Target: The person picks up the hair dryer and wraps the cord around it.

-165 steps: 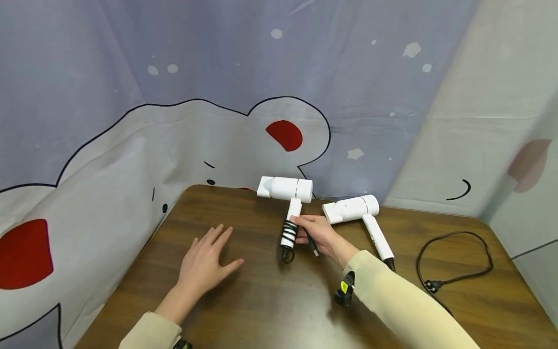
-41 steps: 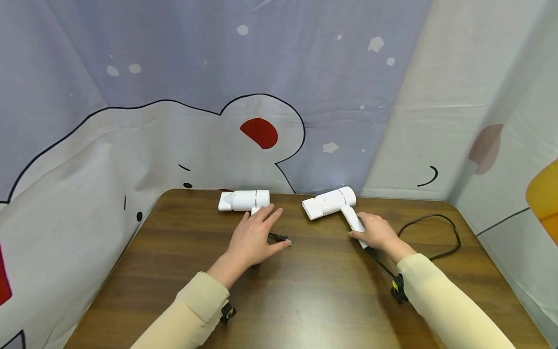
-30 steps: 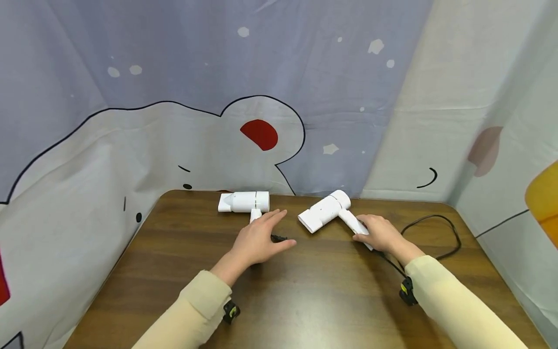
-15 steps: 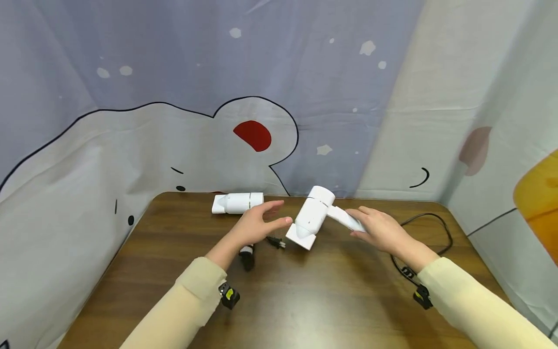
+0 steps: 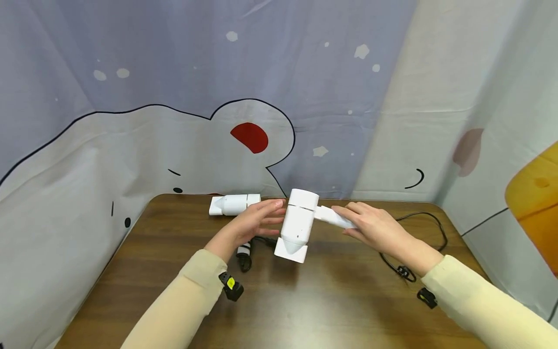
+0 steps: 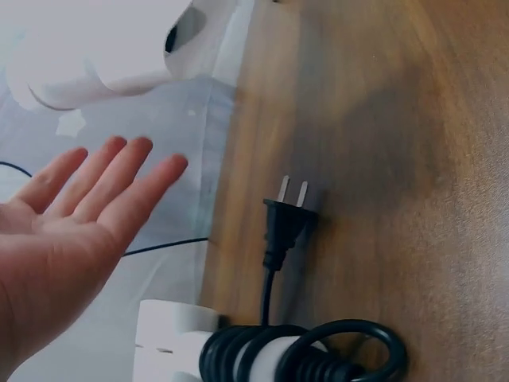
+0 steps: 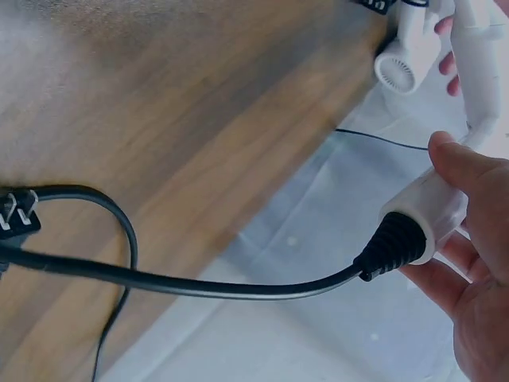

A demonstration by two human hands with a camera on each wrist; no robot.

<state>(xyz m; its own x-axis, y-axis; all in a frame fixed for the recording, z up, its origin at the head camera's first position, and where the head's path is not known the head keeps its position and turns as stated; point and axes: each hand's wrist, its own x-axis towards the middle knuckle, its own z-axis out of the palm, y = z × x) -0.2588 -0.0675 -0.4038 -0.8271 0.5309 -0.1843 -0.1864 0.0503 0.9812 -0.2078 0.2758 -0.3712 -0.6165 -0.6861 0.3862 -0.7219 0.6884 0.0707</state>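
Observation:
My right hand (image 5: 375, 225) grips the handle of a white hair dryer (image 5: 298, 225), held above the table with its flat nozzle pointing down toward me. In the right wrist view the thumb and fingers wrap the handle (image 7: 433, 203), and the black cord (image 7: 238, 284) trails from its end. My left hand (image 5: 248, 225) is beside the barrel, fingers straight; the left wrist view shows the palm (image 6: 71, 247) holding nothing. Behind that hand lies another white hair dryer (image 5: 233, 205), its black cord (image 6: 254, 350) wound round the handle and its plug (image 6: 285, 227) on the wood.
The brown wooden table (image 5: 270, 310) ends at a printed curtain (image 5: 205, 145) on the back and left. On the right, the held dryer's loose cord (image 5: 441, 232) loops on the wood, with its plug (image 5: 405, 272) near my right forearm.
My right hand earlier held the cord-wrapped dryer, then took the other by its handle, lifted it leftward and swung its nozzle toward me. My left hand moved over to the dryers.

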